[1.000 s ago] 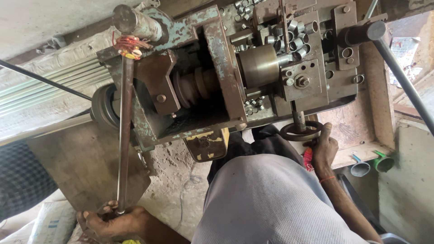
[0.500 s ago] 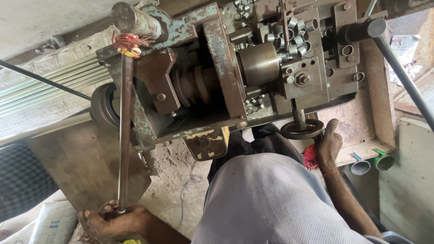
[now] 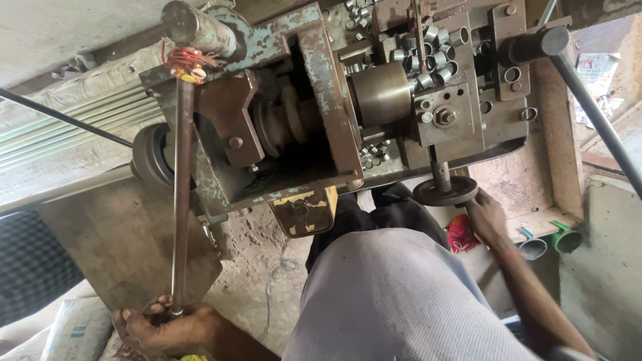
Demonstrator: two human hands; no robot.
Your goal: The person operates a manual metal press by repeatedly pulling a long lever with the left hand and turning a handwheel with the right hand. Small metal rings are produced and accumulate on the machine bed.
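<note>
Left grip: the left hand (image 3: 164,326) is closed round the near end of a long steel lever rod (image 3: 180,200), fingers wrapped over its tip at the bottom of the view.
Right grip: the right hand (image 3: 487,215) rests against the rim of a small dark handwheel (image 3: 445,192); the fingers curl at its edge, but whether they fully clasp it I cannot tell.
Lever rod: runs from the left hand up to the machine's top left corner, where red and yellow wire (image 3: 184,63) is wound about it. Judged stiff, heavy for its width, and likely slick with oil; the free end gives the most leverage, so that is the place to hold.
Handwheel: sits on a short vertical shaft below the machine body, just beside the person's knee. Judged rigid cast metal, smooth at the rim; best taken at the rim with fingers spread.
Machine: an old blue-grey and brown metal frame (image 3: 321,100) with a brass-coloured drum (image 3: 381,93) in the middle.
Loose parts: many short metal rings (image 3: 435,43) lie heaped on the machine's upper right surface; light and apt to roll.
Floor: a red cloth (image 3: 461,235) and two cut pipe ends (image 3: 548,244) lie near the right forearm.
</note>
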